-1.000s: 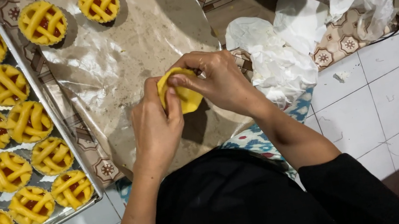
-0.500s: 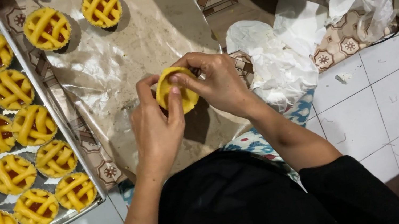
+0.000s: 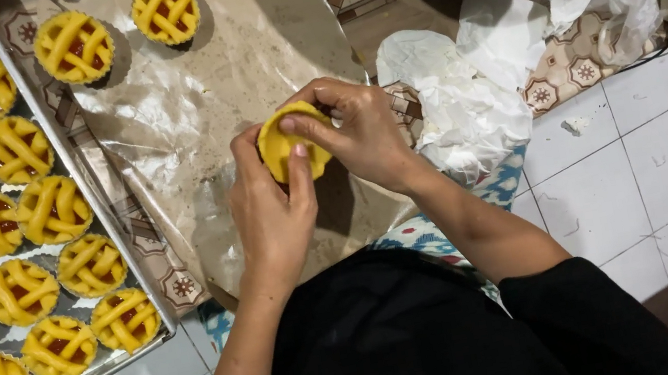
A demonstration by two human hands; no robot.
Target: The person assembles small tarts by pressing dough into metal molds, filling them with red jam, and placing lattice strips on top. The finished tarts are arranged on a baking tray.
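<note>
A person's left hand [image 3: 270,212] and right hand [image 3: 357,134] meet over a sheet of plastic wrap [image 3: 186,113], the fingers [image 3: 299,166] of both clamped around a small yellow dough shell [image 3: 283,140] held between them. Beyond the fingers sit two lattice-topped tarts [image 3: 118,32]; to their left, a metal tray [image 3: 99,213] holds rows more. Crumpled white plastic [image 3: 463,93] lies right.

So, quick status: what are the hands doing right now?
Left hand and right hand both on one yellow dough piece. Held above floured plastic sheet. Tray of lattice tarts beside. Nothing blocking.
</note>
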